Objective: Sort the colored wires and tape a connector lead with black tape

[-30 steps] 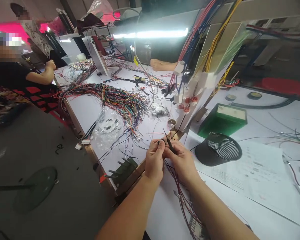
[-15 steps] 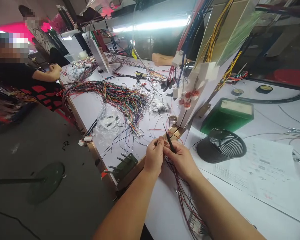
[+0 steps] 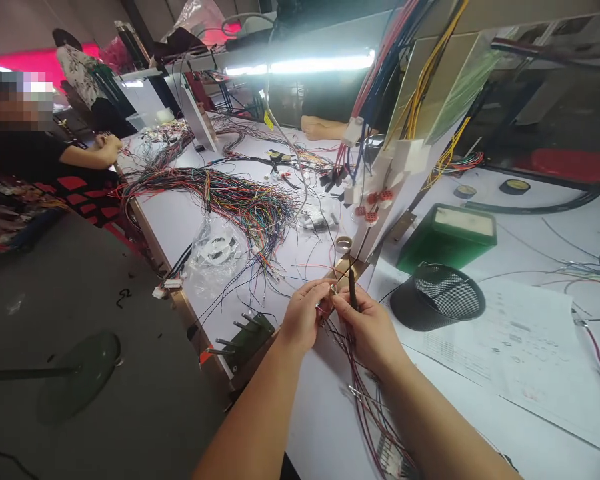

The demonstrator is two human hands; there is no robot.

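Note:
My left hand (image 3: 303,317) is closed, its thumb and forefinger pinching a wire with a small light end (image 3: 333,289). Close beside it, my right hand (image 3: 373,327) has black, slender tweezers (image 3: 352,288) in its grip, pointing up and away. The right thumb and fingertips meet the left fingers at the wire end, and the exact contact is partly hidden. From beneath both hands a bundle of dark red and black wires (image 3: 361,407) runs down toward me. White connectors (image 3: 391,457) lie at the bundle's lower end, partly behind my right forearm.
A black mesh cup (image 3: 410,303) and green box (image 3: 443,237) stand right, near a printed sheet (image 3: 535,340). A large wire bundle (image 3: 220,193) covers the left bench. A post (image 3: 380,220) rises ahead. A pegged green block (image 3: 250,337) sits left; a co-worker's arm (image 3: 90,157) is farther off.
The tweezers have swung more upright, and my right hand has turned slightly. The light wire end now shows between my fingertips. The whole view has shifted a little.

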